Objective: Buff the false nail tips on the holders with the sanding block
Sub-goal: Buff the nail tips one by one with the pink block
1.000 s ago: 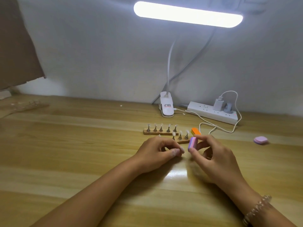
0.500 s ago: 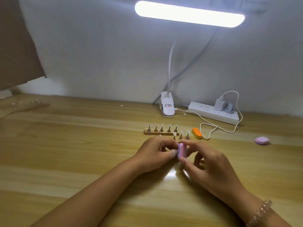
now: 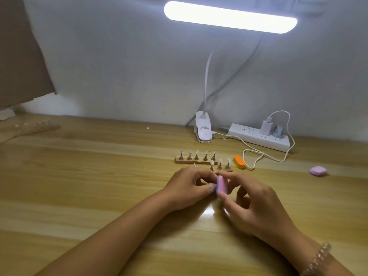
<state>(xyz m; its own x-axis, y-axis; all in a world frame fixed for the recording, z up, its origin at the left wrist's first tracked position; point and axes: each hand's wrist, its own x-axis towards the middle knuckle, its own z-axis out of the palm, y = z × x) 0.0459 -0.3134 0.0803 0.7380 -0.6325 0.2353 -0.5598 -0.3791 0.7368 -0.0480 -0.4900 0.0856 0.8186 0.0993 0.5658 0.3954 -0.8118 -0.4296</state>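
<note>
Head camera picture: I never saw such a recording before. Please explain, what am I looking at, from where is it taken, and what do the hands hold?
No machine is here: a person works with two bare hands, and one camera on the person's head looks forward and down. The right hand pinches a pink-and-purple sanding block between thumb and fingers. The left hand curls beside it; what it holds is hidden. Behind them, on the wooden table, the far holder carries five nail tips, and the near holder, partly hidden, shows three. An orange block, a pink block, a clip lamp and a power strip are there too.
</note>
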